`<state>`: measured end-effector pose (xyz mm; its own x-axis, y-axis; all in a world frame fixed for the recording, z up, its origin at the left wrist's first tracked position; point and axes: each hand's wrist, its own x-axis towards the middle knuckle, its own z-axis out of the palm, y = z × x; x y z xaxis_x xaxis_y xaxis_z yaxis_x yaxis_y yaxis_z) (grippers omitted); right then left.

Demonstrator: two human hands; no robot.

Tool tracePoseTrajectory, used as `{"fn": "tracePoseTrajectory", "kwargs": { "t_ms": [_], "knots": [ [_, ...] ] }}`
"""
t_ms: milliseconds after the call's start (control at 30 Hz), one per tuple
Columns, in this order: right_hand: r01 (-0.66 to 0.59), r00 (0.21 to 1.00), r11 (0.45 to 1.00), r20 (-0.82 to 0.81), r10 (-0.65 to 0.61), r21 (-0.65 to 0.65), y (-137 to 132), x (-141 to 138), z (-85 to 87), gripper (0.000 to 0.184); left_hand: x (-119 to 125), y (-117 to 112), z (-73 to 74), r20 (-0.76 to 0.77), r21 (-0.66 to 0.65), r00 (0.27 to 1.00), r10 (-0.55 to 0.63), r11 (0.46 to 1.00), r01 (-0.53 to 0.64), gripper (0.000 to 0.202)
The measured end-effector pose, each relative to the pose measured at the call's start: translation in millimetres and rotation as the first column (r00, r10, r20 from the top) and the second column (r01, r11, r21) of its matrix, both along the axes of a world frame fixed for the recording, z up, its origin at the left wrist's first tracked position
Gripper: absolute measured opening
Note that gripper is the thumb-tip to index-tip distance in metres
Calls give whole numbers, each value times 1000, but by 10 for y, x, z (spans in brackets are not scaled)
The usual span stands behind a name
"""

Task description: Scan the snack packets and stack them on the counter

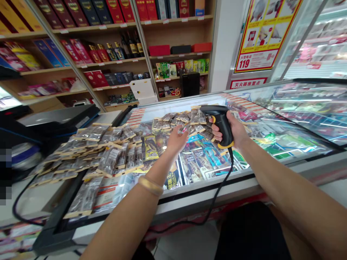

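Note:
My right hand is wrapped around the grip of a black and yellow barcode scanner. The scanner's head points left, above the packets. My left hand, with a gold bangle on its wrist, has its fingers closed at the end of a small clear packet with a tan edge. The fingertips partly hide how it is gripped. Similar packets with dark contents lie behind it in a pile. A larger heap of them spreads over the glass top to the left.
Under the glass of the freezer lie colourful packaged goods. The scanner's black cable hangs over the front edge. Dark checkout equipment stands at left. Shelves with boxes and bottles line the back.

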<state>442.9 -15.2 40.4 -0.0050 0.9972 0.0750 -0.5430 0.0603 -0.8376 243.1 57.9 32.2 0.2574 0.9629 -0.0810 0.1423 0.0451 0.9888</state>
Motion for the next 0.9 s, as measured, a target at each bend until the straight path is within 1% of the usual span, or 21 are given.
{"fn": "tracePoseTrajectory", "kwargs": {
  "t_ms": [67, 133, 233, 333, 400, 433, 467, 500, 567, 600, 700, 767, 833, 900],
  "knots": [
    [20, 1000, 1000, 1, -20, -12, -6, 18, -28, 50, 70, 15, -38, 91, -56, 996, -17, 998, 23, 52],
    [28, 1000, 999, 14, -28, -27, 2, 2, -31, 50, 91, 26, -59, 183, -106, 982, -50, 992, 70, 53],
    [29, 999, 999, 27, -28, -45, 12, -32, -18, 51, 93, 11, -51, 267, -195, 962, -53, 975, 108, 50],
    [17, 999, 998, 32, -16, -55, 4, -55, -17, 52, 86, -32, -4, 311, -228, 950, 25, 972, 49, 52],
    [4, 999, 998, 41, -1, -64, -9, -69, -20, 52, 55, -56, 37, 310, -241, 947, 88, 971, -11, 58],
    [2, 999, 998, 47, 2, -67, -16, -76, -21, 52, 27, -63, 58, 303, -260, 947, 107, 965, -26, 58],
    [3, 998, 998, 55, 1, -69, -24, -83, -19, 52, -10, -64, 79, 299, -289, 948, 109, 957, -19, 52],
    [7, 998, 998, 63, -3, -69, -31, -91, -16, 52, -53, -62, 99, 303, -326, 948, 97, 945, 8, 42],
    [18, 997, 998, 80, -13, -67, -43, -104, -5, 52, -146, -48, 134, 335, -403, 941, 43, 910, 102, 21],
    [21, 996, 998, 87, -15, -66, -48, -109, 2, 53, -188, -39, 147, 354, -435, 935, 14, 888, 151, 16],
    [13, 994, 998, 109, -6, -63, -58, -115, 13, 54, -266, -16, 163, 372, -496, 927, -49, 834, 243, 19],
    [6, 993, 998, 122, 1, -58, -61, -112, 10, 54, -268, -11, 155, 369, -514, 925, -86, 810, 281, 16],
    [1, 992, 999, 127, 6, -50, -63, -105, 1, 54, -237, -14, 139, 366, -513, 926, -95, 810, 285, 10],
    [-2, 992, 999, 128, 7, -41, -65, -97, -8, 54, -195, -22, 129, 349, -502, 935, -59, 831, 239, 13]
  ]
}}
